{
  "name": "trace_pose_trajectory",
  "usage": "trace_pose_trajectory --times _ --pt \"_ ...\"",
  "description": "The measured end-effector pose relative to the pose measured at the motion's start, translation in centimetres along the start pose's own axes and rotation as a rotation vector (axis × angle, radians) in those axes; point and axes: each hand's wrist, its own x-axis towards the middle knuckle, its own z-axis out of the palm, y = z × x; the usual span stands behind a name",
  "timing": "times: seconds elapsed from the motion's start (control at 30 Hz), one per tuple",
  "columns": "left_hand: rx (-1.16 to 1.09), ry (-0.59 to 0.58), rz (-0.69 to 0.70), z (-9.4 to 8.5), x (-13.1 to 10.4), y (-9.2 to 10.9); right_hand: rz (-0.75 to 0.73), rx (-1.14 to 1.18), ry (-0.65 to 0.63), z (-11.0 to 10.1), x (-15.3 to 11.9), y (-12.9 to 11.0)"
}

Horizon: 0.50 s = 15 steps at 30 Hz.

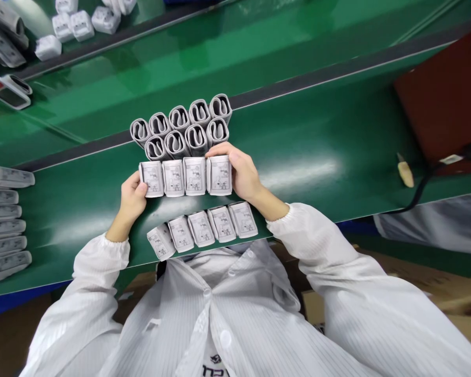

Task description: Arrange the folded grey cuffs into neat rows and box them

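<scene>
My left hand (132, 200) grips the left end of a row of rolled grey cuffs (174, 178), its thumb on the near face of the end one. At the right end of that row, my right hand (245, 175) is closed around the last cuff (220, 177), fingers reaching over its top. Printed drawings face up on the cuffs between my hands. Just beyond stand two rows of rolled cuffs (175, 142) with their spiral ends showing. Closer to my body, another slanted row of printed cuffs (201, 229) lies along the table edge.
A stack of folded cuffs (3, 226) sits at the left on the green table (317, 136). White plug-like blocks (81, 25) and a device with a dark screen (8, 91) rest on the upper shelf. To the right are a brown board (447, 99), a black cable and a small pale-handled tool (405, 172).
</scene>
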Motion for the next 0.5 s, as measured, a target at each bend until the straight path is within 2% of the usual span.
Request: trace_pose_trajectory --times 0.5 --pt "-0.028 -0.009 -0.009 0.34 -0.02 0.32 0.093 -0.013 0.041 0.11 0.05 -0.03"
